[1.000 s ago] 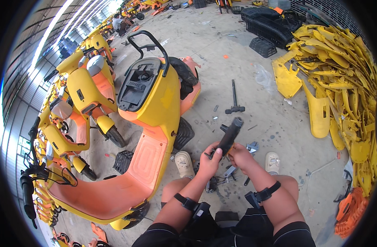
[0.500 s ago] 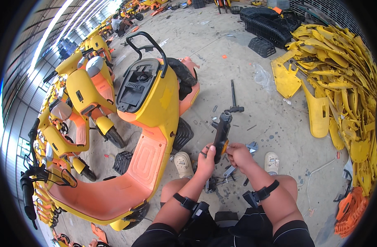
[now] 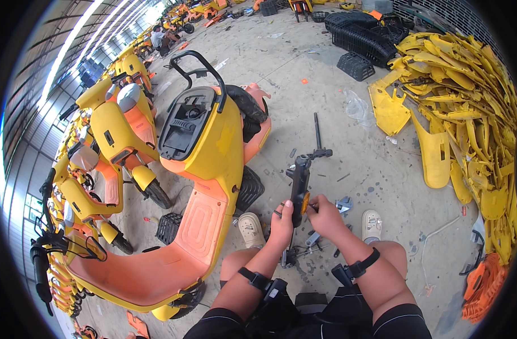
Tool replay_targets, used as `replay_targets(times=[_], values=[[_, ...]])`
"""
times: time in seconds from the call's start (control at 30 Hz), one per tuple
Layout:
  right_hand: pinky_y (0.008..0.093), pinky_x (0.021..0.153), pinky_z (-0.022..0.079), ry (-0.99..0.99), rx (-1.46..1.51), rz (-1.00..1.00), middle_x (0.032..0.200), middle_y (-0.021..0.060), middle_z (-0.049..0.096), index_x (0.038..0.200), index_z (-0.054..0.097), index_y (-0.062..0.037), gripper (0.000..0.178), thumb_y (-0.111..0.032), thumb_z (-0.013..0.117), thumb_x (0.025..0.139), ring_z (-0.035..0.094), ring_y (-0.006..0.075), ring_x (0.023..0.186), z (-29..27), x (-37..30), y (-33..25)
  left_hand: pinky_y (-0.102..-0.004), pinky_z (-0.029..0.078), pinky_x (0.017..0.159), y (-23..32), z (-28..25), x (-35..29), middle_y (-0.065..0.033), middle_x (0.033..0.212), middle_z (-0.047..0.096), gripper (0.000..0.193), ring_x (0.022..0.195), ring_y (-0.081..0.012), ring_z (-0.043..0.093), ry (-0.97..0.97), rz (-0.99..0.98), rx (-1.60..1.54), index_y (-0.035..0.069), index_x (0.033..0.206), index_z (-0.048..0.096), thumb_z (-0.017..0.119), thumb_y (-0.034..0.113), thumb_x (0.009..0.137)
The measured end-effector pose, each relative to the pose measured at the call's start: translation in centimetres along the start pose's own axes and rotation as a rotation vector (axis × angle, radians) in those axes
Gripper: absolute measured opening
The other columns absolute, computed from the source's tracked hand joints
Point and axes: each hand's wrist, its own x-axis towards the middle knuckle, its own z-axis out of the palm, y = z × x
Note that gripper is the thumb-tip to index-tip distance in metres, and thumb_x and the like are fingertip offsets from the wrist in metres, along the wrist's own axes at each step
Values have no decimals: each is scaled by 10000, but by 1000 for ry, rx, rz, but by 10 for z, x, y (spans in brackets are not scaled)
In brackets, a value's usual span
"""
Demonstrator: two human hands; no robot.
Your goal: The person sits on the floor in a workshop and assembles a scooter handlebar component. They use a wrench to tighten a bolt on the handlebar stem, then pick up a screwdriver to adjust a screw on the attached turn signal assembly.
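Observation:
In front of me stands a black fork tube [image 3: 299, 183], nearly upright, with an orange reflector [image 3: 306, 201] on its right side. My left hand [image 3: 281, 222] is closed round its lower part. Close against the reflector, my right hand [image 3: 326, 217] is pinched; a thin dark piece shows at its fingertips, too small to name. Below the hands, several metal tools and parts [image 3: 293, 257] lie on the floor between my feet. An adjustable wrench [image 3: 344, 203] lies just beyond my right hand. Past the tube's top rests a black steering stem with a crosspiece [image 3: 320, 141].
A yellow and orange scooter [image 3: 213, 164] with its seat off stands close on my left, more scooters [image 3: 108, 133] behind it. To the right rises a heap of yellow body panels [image 3: 467, 113]. Black plastic baskets [image 3: 363, 39] lie at the back. A person [image 3: 161, 39] crouches far off.
The tube has turned slightly in my left hand, so the reflector shows more fully. My right hand stays at the reflector, its fingers shifted a little. The whole view has moved slightly.

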Motion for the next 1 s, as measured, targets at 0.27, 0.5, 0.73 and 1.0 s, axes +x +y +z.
replay_targets(times=[0.27, 0.5, 0.73, 1.0], values=[[458, 636, 480, -6, -107, -61, 774, 195, 640, 975, 579, -17, 227, -242, 557, 968, 625, 367, 709, 1, 1, 6, -229, 423, 681, 1, 3, -3, 14, 917, 641, 404, 777, -51, 514, -25, 34, 55, 15, 1186, 640, 538, 372, 1028], [296, 410, 296, -399, 914, 576, 593, -3, 478, 894, 556, -65, 229, -247, 480, 1010, 370, 120, 436, -16, 11, 5, -231, 452, 734, -1, 2, -4, 1, 966, 656, 402, 816, -65, 546, -90, 100, 74, 16, 1198, 634, 540, 368, 1029], [389, 705, 516, -24, 208, 91, 871, 159, 685, 1106, 589, 26, 302, -235, 618, 959, 664, 302, 786, 13, 7, 20, -275, 472, 792, -2, -1, 0, -37, 992, 667, 450, 874, -103, 589, 18, -24, 4, 11, 1211, 615, 505, 410, 1034], [475, 763, 526, 42, -4, -133, 917, 221, 700, 1074, 604, 2, 247, -206, 613, 941, 674, 416, 880, 8, -2, 9, -256, 477, 781, -5, -4, 3, -27, 1041, 661, 450, 887, -89, 592, -40, 26, -49, 33, 1295, 571, 523, 398, 1035]])
